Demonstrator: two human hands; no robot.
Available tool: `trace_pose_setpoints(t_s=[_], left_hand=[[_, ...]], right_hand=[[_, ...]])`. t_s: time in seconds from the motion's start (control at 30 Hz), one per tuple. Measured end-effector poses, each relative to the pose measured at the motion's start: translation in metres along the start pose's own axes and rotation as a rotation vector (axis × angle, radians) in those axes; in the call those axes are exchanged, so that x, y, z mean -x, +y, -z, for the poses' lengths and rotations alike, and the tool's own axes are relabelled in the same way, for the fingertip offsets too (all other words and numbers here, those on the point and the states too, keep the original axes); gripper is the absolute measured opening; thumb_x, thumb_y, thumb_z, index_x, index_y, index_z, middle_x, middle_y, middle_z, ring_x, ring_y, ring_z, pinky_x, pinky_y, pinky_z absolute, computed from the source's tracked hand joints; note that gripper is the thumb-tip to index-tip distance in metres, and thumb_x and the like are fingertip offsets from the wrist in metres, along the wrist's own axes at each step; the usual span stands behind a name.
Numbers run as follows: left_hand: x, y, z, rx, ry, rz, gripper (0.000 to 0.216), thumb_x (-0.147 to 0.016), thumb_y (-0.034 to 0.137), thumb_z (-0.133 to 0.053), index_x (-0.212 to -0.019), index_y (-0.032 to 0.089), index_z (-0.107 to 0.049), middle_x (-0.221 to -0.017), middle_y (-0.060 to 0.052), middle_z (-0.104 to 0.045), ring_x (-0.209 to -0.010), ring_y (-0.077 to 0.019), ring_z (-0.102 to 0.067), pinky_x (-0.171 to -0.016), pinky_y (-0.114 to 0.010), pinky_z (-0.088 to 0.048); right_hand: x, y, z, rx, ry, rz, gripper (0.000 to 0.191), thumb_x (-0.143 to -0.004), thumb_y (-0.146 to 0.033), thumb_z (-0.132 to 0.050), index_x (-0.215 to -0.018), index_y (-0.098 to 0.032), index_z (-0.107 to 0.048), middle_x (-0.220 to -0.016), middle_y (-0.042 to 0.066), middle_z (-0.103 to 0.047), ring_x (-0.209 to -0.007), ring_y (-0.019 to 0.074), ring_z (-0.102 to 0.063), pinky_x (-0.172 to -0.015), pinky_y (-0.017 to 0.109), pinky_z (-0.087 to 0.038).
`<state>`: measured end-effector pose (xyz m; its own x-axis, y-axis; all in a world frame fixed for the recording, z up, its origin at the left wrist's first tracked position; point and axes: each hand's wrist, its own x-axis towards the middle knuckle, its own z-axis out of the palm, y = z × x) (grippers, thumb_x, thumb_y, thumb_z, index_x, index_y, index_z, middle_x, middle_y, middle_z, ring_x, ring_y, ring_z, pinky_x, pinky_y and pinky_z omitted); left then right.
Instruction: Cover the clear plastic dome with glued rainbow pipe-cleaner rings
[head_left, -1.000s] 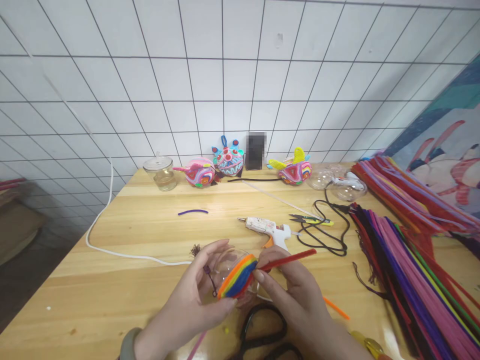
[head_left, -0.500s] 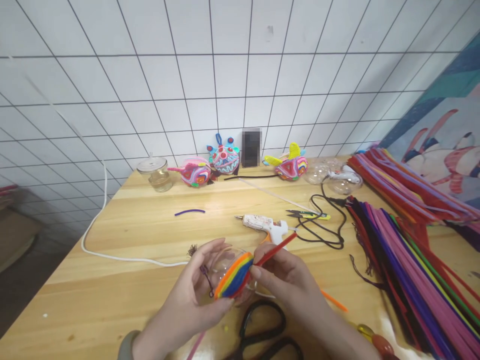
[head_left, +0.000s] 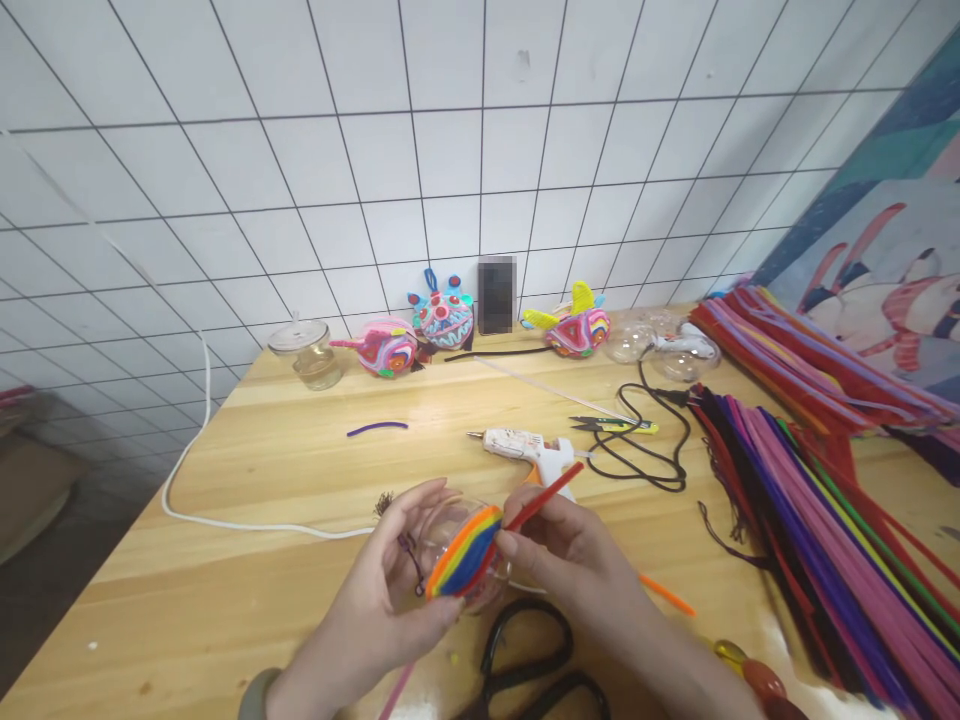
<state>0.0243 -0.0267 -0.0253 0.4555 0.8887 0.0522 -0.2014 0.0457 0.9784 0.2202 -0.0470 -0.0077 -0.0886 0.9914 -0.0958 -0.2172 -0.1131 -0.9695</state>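
My left hand (head_left: pixel 405 565) is wrapped round a clear plastic ball (head_left: pixel 444 522). Fuzzy strips in orange, yellow, blue and red form a striped patch (head_left: pixel 466 555) on the ball's side. Between thumb and fingers, my right hand (head_left: pixel 559 545) pinches a red pipe cleaner (head_left: pixel 551 492) at the patch's upper right edge; its loose end points up and right. A thin dark purple cord (head_left: pixel 409 550) hangs by my left palm. Just below the ball lie black-handled scissors (head_left: pixel 529 640), partly cut off by the frame's bottom. Beyond my right hand rests a white glue gun (head_left: pixel 517 443).
Decorated fish-like balls (head_left: pixel 577 330) and a glass jar (head_left: pixel 315 360) stand along the tiled wall. Bundles of pipe cleaners (head_left: pixel 795 520) cover the right side. Small yellow snips (head_left: pixel 619 425) lie amid a black cable (head_left: pixel 679 450); a white cord (head_left: pixel 255 525) runs at left.
The view has shifted slightly. Both hands keep nearly the same hold on the ball and the red pipe cleaner, whose free end sits slightly further left.
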Motion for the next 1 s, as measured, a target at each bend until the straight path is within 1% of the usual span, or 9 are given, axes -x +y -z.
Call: trace_pose_setpoints(t_s=[0.13, 0.23, 0.33, 0.47, 0.57, 0.7, 0.87, 1.0], left_hand=[[0.0, -0.005, -0.001, 0.043, 0.039, -0.017, 0.066, -0.075, 0.019, -0.077, -0.133, 0.028, -0.049, -0.135, -0.014, -0.059, -0.127, -0.0329, -0.055, -0.102, -0.043, -0.048], [-0.001, -0.006, -0.002, 0.078, 0.028, -0.032, 0.066, -0.074, 0.018, -0.078, -0.133, 0.029, -0.049, -0.135, -0.014, -0.059, -0.126, -0.0329, -0.056, -0.102, -0.043, -0.049], [-0.001, -0.004, -0.002, 0.09, 0.003, -0.015, 0.065, -0.075, 0.018, -0.077, -0.133, 0.029, -0.048, -0.134, -0.014, -0.06, -0.125, -0.0328, -0.057, -0.101, -0.043, -0.049], [-0.001, -0.001, -0.001, 0.077, -0.029, 0.0, 0.066, -0.076, 0.017, -0.077, -0.134, 0.031, -0.048, -0.136, -0.013, -0.059, -0.128, -0.0318, -0.054, -0.103, -0.042, -0.047], [0.0, -0.002, 0.0, 0.079, -0.02, 0.005, 0.068, -0.074, 0.017, -0.078, -0.134, 0.031, -0.048, -0.137, -0.012, -0.058, -0.129, -0.0313, -0.054, -0.104, -0.042, -0.046], [0.001, -0.004, 0.001, 0.075, -0.005, 0.032, 0.074, -0.07, 0.02, -0.081, -0.135, 0.034, -0.049, -0.139, -0.01, -0.056, -0.133, -0.0321, -0.048, -0.107, -0.044, -0.042], [0.001, -0.003, -0.003, 0.074, 0.045, 0.068, 0.076, -0.064, 0.023, -0.085, -0.133, 0.033, -0.053, -0.138, -0.011, -0.058, -0.131, -0.0337, -0.05, -0.108, -0.046, -0.04], [0.0, -0.002, -0.005, 0.099, 0.027, 0.063, 0.077, -0.062, 0.024, -0.087, -0.131, 0.033, -0.055, -0.136, -0.01, -0.06, -0.13, -0.0326, -0.051, -0.107, -0.044, -0.042]], right_hand=[[0.0, -0.005, -0.002, 0.031, -0.005, 0.001, 0.034, -0.073, -0.051, -0.077, -0.076, -0.021, -0.062, -0.073, 0.001, -0.063, -0.069, 0.0172, -0.059, -0.065, 0.031, -0.05], [0.0, -0.005, -0.003, 0.03, 0.008, 0.004, 0.034, -0.072, -0.05, -0.078, -0.078, -0.02, -0.063, -0.073, 0.001, -0.063, -0.07, 0.017, -0.058, -0.066, 0.031, -0.048], [-0.002, -0.002, -0.002, 0.016, 0.011, 0.018, 0.035, -0.072, -0.051, -0.078, -0.079, -0.02, -0.064, -0.073, 0.0, -0.063, -0.069, 0.017, -0.059, -0.066, 0.031, -0.048], [-0.004, 0.002, -0.001, 0.012, 0.037, 0.057, 0.033, -0.073, -0.05, -0.078, -0.08, -0.02, -0.065, -0.074, 0.0, -0.064, -0.07, 0.0173, -0.06, -0.068, 0.031, -0.047], [-0.004, 0.004, 0.001, 0.037, 0.038, 0.056, 0.033, -0.074, -0.05, -0.077, -0.081, -0.02, -0.066, -0.076, 0.002, -0.066, -0.074, 0.0188, -0.061, -0.071, 0.032, -0.048], [-0.005, 0.006, 0.002, 0.083, 0.06, 0.09, 0.031, -0.076, -0.049, -0.075, -0.081, -0.02, -0.065, -0.075, 0.0, -0.062, -0.073, 0.0179, -0.058, -0.072, 0.033, -0.047], [-0.008, 0.005, 0.003, 0.077, 0.076, 0.155, 0.028, -0.076, -0.046, -0.076, -0.078, -0.02, -0.065, -0.08, 0.001, -0.061, -0.076, 0.0177, -0.057, -0.071, 0.031, -0.048], [-0.008, 0.003, 0.004, 0.001, 0.09, 0.096, 0.031, -0.072, -0.047, -0.079, -0.079, -0.02, -0.068, -0.096, 0.004, -0.064, -0.084, 0.0197, -0.063, -0.078, 0.034, -0.052]])
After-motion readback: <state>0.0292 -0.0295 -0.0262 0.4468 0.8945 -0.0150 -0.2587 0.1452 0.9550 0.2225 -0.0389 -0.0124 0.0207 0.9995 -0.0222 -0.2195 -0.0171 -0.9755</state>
